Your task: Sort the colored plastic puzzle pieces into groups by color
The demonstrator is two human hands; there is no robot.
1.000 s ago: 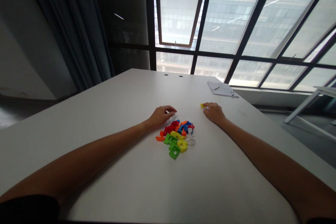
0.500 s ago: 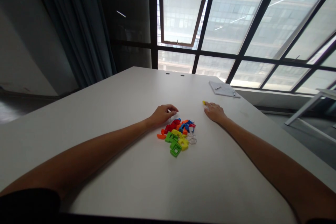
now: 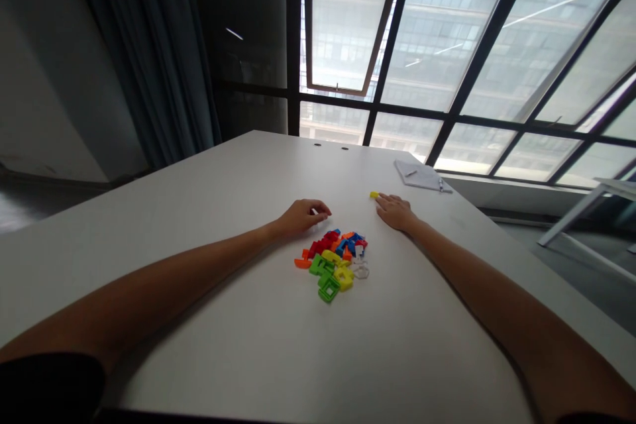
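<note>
On the white table (image 3: 238, 331) lies a pile of small coloured plastic pieces. Green square pieces (image 3: 328, 288) sit at its near side, with yellow pieces (image 3: 343, 277), red pieces (image 3: 322, 245), blue pieces, orange pieces (image 3: 302, 260) and a whitish piece (image 3: 360, 271) around them. My left hand (image 3: 304, 216) rests just behind the pile, loosely curled with a gap between thumb and fingers and nothing visible in it. Farther right, my right hand (image 3: 395, 212) lies palm down, fingers stretched out. Its fingertips touch a single yellow piece (image 3: 373, 195) apart from the pile.
Papers (image 3: 422, 175) with pens on them lie at the table's far right. Two dark round fittings (image 3: 330, 146) are set near the far edge. Large windows stand behind, a dark curtain (image 3: 144, 53) hangs at left, and a white-legged table or stand (image 3: 571, 212) is at right.
My right hand has moved a little left, and the yellow piece at its fingertips has shifted left with it. My left hand is nearly still. The view has tilted slightly.
</note>
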